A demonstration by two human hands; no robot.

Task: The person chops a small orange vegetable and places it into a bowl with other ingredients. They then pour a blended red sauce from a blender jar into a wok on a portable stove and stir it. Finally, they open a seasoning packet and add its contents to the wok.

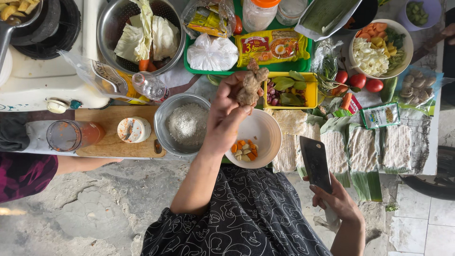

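Your left hand (226, 111) is up over the tabletop (429, 142) with its fingers closed around the lower end of a knobby ginger root (251, 85). The root's long axis runs roughly away from you, thick end in the grip, smaller lobes poking out toward the green tray (246, 68). It's held in the air, just above the far rim of the white bowl (260, 130), which already has some orange and pale chopped bits sitting at its near side.

Your right hand (339, 201) is low and close to your body, wrapped around the handle of a cleaver (315, 163). The blade points away from you and a bit left, its tip ending beside the bowl's right edge, over the pale slabs on banana leaf.

So the key relation: the ginger sits up and to the left of the blade, well apart from it, with the bowl between the two. The left hand is the one on the root; the right isn't near it. The root's axis and the blade's axis run close to parallel, both leaning far-and-left.

Just left of the bowl there's a steel bowl of white flour (187, 124), and a cutting board (113, 137) further left with a lidded jar and a tumbler on it. Someone else's arm (83, 163) rests along that board's near edge.
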